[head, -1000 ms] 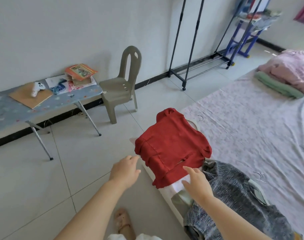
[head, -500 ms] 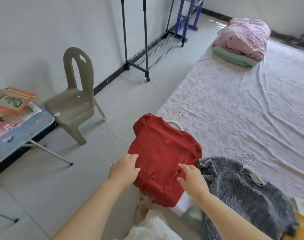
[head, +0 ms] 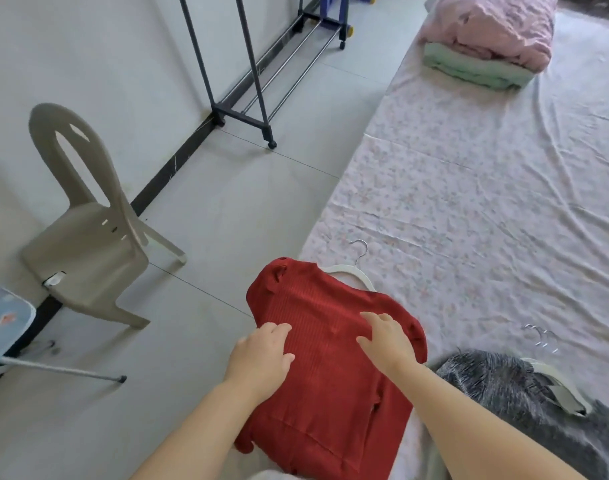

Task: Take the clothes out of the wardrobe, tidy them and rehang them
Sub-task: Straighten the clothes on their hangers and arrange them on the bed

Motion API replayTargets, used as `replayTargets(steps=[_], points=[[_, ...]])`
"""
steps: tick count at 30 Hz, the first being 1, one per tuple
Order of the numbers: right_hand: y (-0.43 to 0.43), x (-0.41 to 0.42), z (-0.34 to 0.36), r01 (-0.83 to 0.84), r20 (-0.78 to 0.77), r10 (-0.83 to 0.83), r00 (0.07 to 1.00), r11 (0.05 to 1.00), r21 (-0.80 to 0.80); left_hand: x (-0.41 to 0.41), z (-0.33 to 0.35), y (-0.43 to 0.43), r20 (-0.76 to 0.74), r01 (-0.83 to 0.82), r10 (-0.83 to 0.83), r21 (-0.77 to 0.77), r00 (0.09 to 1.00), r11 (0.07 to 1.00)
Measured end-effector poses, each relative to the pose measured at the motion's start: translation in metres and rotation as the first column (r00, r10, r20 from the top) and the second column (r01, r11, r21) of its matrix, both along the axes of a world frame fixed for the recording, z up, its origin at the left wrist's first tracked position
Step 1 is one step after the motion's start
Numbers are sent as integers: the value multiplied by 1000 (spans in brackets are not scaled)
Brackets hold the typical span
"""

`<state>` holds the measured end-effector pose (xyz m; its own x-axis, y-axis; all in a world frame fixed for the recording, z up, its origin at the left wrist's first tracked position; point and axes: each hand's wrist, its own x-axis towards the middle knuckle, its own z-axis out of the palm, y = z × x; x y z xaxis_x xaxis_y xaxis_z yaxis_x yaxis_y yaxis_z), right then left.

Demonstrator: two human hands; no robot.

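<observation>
A red ribbed top (head: 325,382) lies at the corner of the bed, hanging partly over its edge. A white hanger (head: 353,268) with a metal hook pokes out from under its far side. My left hand (head: 263,355) rests flat on the left part of the top, fingers relaxed. My right hand (head: 387,339) presses flat on the right part, fingers spread. A grey knit garment (head: 524,410) on another white hanger (head: 559,386) lies to the right of the red top.
The bed sheet (head: 486,202) is pale and floral. Folded pink and green bedding (head: 486,39) sits at its far end. A clothes rack (head: 247,98) on wheels stands by the wall. A beige plastic chair (head: 84,237) and an ironing board (head: 5,323) are on the left. Metal clips (head: 538,336) lie on the sheet.
Both hands have moved forward from the red top's near edge onto its middle and now lie flat on it. The view has swung right and down toward the bed.
</observation>
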<state>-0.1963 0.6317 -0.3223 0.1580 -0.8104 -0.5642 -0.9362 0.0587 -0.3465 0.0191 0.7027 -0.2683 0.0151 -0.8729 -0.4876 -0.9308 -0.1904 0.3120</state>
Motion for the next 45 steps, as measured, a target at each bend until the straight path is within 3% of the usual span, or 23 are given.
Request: replayTargets(steps=[3, 9, 17, 21, 27, 36, 40, 44, 45], points=[[-40, -3, -31, 62, -31, -62, 998, 998, 5, 6, -27, -29, 12, 67, -68, 12, 998, 998], [-103, 3, -95, 194, -17, -194, 981, 981, -4, 16, -76, -76, -5, 52, -52, 9, 999, 999], [-116, 16, -143, 280, -38, -284, 958, 956, -89, 7, -110, -82, -48, 68, -65, 75, 997, 995], [-113, 9, -143, 378, -13, -379, 925, 925, -51, 4, -110, -81, -55, 76, -72, 77, 996, 994], [-91, 7, -105, 429, 128, -416, 900, 898, -99, -1, -91, -86, -63, 109, -108, 19, 992, 994], [-3, 26, 12, 517, 360, -461, 811, 853, -73, -12, -17, -77, -122, 128, -145, -135, 982, 983], [44, 42, 67, 537, 434, -444, 784, 836, -116, -6, 15, -52, -113, 229, -268, -276, 957, 934], [90, 54, 111, 584, 486, -437, 757, 787, -201, 6, 42, -22, -191, 250, -368, -456, 910, 854], [102, 56, 120, 597, 489, -440, 754, 769, -229, 10, 50, -15, -219, 260, -384, -443, 897, 858]])
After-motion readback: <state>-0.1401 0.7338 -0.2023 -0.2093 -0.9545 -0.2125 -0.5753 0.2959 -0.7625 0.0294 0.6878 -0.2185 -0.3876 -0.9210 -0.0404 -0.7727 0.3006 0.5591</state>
